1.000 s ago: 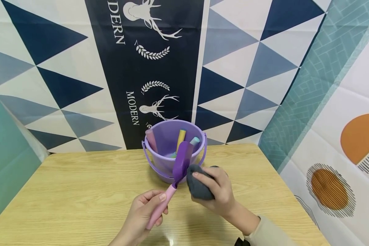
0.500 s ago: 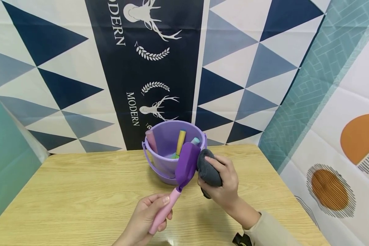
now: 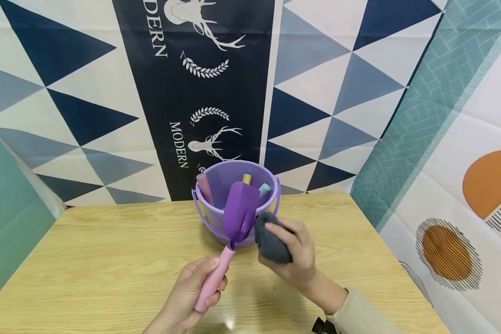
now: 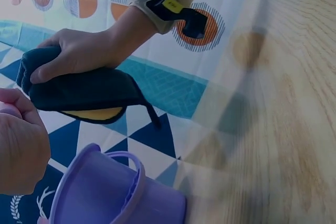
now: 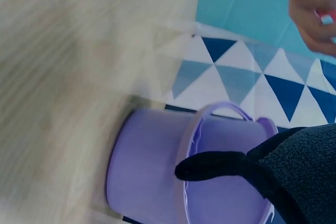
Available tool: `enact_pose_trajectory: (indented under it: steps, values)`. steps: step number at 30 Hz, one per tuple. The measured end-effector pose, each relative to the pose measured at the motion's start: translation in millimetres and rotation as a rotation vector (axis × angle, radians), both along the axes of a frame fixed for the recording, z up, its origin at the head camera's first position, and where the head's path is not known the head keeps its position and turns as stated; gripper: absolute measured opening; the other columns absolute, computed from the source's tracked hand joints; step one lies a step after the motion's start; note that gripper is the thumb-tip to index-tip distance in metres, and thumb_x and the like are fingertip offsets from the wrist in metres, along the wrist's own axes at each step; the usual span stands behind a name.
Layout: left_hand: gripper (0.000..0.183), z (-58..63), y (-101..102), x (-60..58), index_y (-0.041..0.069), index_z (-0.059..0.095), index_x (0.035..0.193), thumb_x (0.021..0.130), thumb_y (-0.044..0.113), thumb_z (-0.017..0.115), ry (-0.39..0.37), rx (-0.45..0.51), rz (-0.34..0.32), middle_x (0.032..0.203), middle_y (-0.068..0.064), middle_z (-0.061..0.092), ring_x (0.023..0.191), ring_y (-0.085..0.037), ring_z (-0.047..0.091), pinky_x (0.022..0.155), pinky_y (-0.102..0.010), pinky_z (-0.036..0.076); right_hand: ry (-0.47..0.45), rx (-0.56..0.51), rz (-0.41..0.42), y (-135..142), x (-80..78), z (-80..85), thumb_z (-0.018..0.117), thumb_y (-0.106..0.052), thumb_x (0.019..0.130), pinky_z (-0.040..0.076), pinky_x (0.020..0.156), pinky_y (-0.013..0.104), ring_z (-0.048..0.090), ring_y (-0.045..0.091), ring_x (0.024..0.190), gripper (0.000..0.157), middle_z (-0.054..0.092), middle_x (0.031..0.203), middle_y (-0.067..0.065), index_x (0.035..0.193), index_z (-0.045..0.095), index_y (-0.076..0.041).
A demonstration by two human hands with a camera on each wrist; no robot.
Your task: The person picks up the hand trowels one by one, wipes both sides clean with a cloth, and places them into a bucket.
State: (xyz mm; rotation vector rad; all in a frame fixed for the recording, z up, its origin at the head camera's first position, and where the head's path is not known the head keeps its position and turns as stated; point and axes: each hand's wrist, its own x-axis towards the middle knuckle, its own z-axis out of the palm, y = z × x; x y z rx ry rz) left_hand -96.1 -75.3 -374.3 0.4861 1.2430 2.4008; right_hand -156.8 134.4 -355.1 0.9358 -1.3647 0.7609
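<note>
My left hand (image 3: 188,285) grips the pink handle of a toy shovel (image 3: 239,213), its purple blade raised in front of the bucket. In my right hand (image 3: 296,253) is a folded dark grey cloth (image 3: 272,242), held at the lower right edge of the blade; whether they touch is hard to tell. A yellow patch shows under the cloth (image 4: 84,90) in the left wrist view, and a dark strip of it hangs down. The purple bucket (image 3: 215,217) stands upright behind the shovel, partly hidden by it.
Inside the bucket are a pink stick (image 3: 204,188), a yellow stick (image 3: 247,178) and a light blue one (image 3: 264,189). The wooden table (image 3: 117,260) runs back to a patterned wall covering (image 3: 309,88). A white and teal covering (image 3: 426,195) lines the right side.
The cloth first went up and right, then came back down and left. The shovel has tilted left and its blade has turned to show more of its face. Both hands keep their hold.
</note>
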Motion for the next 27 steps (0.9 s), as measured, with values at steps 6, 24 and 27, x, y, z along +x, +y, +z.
enact_pose_trajectory:
  steps: [6,24,27]
  values:
    - [0.028,-3.4,1,1.4,0.017,0.062,0.085,0.098,0.015,0.038,-0.025,-0.019,-0.017,0.069,0.008,0.063,0.049,0.004,0.051,0.045,-0.009,0.04,-0.124,-0.086,-0.061,13,-10.5,0.0,0.065,-0.029,0.083,0.047,0.087,0.021,0.057,0.03,0.083,0.039,0.059,0.091,0.027,0.096,0.064,0.008]
    - [0.031,-5.5,10,0.6,0.012,0.064,0.091,0.099,0.014,0.034,-0.002,0.064,-0.113,0.072,0.006,0.06,0.051,0.005,0.048,0.042,-0.008,0.037,-0.3,-0.104,0.025,7,-9.7,-12.4,0.064,-0.03,0.084,0.045,0.09,0.018,0.056,0.02,0.096,0.043,0.058,0.099,0.023,0.106,0.062,0.007]
    - [0.031,-4.2,9,-1.4,0.013,0.064,0.091,0.1,0.015,0.034,-0.004,0.067,-0.086,0.073,0.006,0.061,0.051,0.005,0.049,0.043,-0.007,0.038,-0.262,-0.034,0.041,5,-6.7,-16.7,0.064,-0.028,0.084,0.046,0.09,0.019,0.057,0.023,0.093,0.04,0.058,0.098,0.022,0.106,0.062,0.006]
